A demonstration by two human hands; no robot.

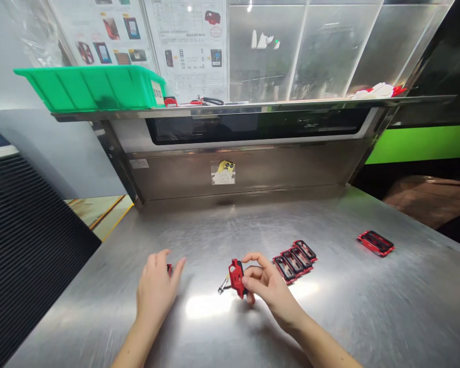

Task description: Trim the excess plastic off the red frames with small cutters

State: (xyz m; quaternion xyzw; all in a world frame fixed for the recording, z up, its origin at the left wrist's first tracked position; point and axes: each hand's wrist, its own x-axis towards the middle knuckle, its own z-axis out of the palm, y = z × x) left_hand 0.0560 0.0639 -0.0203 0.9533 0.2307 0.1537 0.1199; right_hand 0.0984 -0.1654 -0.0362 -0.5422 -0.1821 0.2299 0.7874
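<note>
My right hand [266, 286] pinches a small red case part [236, 278] with black edging and a round cutout, tilted up above the table. By its left side shows a short dark strap with a metal clasp [221, 287]; I cannot tell whether it is attached or lying behind. My left hand [157, 283] is low over the table, thumb apart from the fingers. Between them shows a bit of a red piece [169, 269], mostly hidden by the hand.
Several red and black frames [294, 260] lie in a row on the metal table [348, 317]; another red-black stack [376, 242] lies farther right. A green bin [99, 89] stands on the shelf, with a dark strap [210, 100] beside it. Ribbed black panel [34, 250] at left.
</note>
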